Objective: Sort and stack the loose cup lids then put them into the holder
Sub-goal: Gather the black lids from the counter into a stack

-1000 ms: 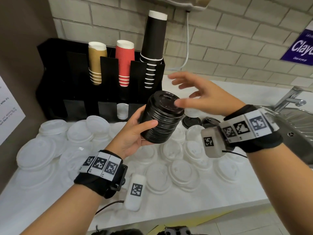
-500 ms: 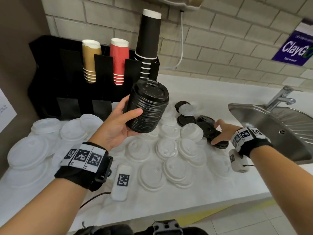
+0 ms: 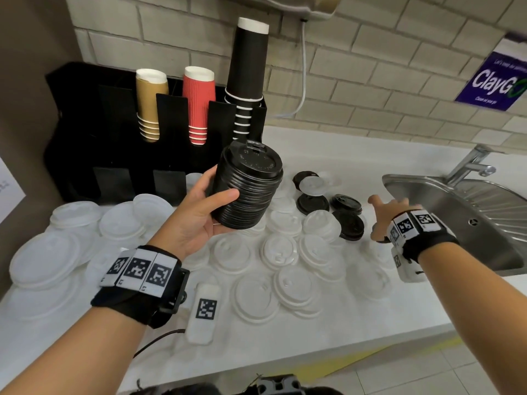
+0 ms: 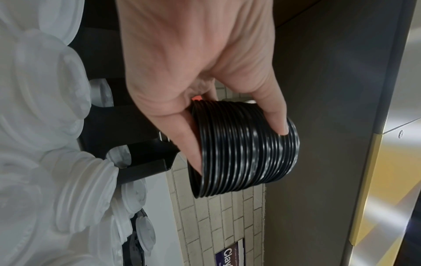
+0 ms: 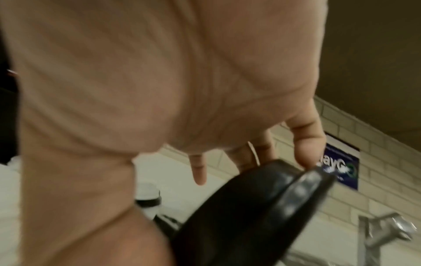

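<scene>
Fingers [image 4: 193, 153] of your left hand [image 3: 194, 215] curl round a tall stack of black lids [image 3: 248, 189], thumb on the near side, other fingers wrapping the far side; stack held tilted, clear of the counter [image 3: 328, 346], mid-scene. Right hand [image 3: 390, 220] is low at the right, just beside the sink [image 3: 445, 201]; your fingertips pinch one black lid [image 5: 262, 207] by its rim, lid tilted, index finger sticking out straight. Wrist view is blurred, so grip detail past that is unclear.

Near edge of the counter: bare white strip. Past it, white lids [image 3: 285, 252] lie spread over most of the left and middle, many overlapping, some in short stacks at the far left. Further back on the right, a few loose black lids [image 3: 345, 203] sit in a cluster, touching each other and the white ones, with one white lid lying on top of the farthest black one.

Far left against the brick wall: black holder [image 3: 85, 138], upright. Its upper slots carry a tan cup stack [image 3: 149, 106], a red cup stack [image 3: 198, 106] and a taller black cup stack [image 3: 249, 67]. Lower slots: one shows white lids inside, the rest too dark to tell. Tap [image 3: 470, 163] stands far right behind the sink.
</scene>
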`<state>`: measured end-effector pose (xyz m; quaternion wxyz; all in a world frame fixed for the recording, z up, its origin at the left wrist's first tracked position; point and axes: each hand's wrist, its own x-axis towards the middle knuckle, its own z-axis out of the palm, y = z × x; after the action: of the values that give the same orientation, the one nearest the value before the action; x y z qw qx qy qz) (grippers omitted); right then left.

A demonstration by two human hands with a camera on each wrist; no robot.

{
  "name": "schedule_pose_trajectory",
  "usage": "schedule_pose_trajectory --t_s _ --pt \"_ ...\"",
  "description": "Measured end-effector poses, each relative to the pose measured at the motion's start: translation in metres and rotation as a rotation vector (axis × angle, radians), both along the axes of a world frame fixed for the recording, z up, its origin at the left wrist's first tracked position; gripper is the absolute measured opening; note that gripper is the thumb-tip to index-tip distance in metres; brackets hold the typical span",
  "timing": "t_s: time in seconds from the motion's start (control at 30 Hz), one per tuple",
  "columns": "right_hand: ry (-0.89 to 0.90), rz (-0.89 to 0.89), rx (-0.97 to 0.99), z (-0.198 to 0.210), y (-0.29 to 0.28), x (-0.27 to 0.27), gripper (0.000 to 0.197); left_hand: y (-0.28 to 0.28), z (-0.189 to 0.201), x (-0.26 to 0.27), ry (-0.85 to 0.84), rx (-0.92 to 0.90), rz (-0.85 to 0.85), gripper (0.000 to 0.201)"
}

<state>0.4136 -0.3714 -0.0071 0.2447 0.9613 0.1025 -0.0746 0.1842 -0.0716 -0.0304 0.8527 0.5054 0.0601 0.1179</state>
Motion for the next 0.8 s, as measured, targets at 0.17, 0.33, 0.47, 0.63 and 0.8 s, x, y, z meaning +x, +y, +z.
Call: schedule_pose_trajectory --t_s 0.17,0.33,0.47,0.63,0.8 --pt "-0.179 0.043 -0.01 0.037 0.03 -0.011 0.083 -0.004 0.002 0.003 -0.005 -0.006 -0.024 0.064" --pt "0.074 0.336 1.021 0.066 0.066 -0.039 0.062 -0.008 0.002 0.008 0.006 -0.023 -0.038 0.069" --pt "0.397 0.46 1.422 0.085 0.092 -0.072 0.054 -0.009 0.0 0.011 0.001 -0.028 -0.049 0.068" --pt "0.462 0.651 1.444 0.091 0.11 -0.095 0.053 -0.01 0.001 0.011 -0.005 -0.002 -0.054 0.065" --pt "0.438 0.735 1.373 0.094 0.12 -0.106 0.052 -0.011 0.0 0.009 -0.012 0.017 -0.065 0.066"
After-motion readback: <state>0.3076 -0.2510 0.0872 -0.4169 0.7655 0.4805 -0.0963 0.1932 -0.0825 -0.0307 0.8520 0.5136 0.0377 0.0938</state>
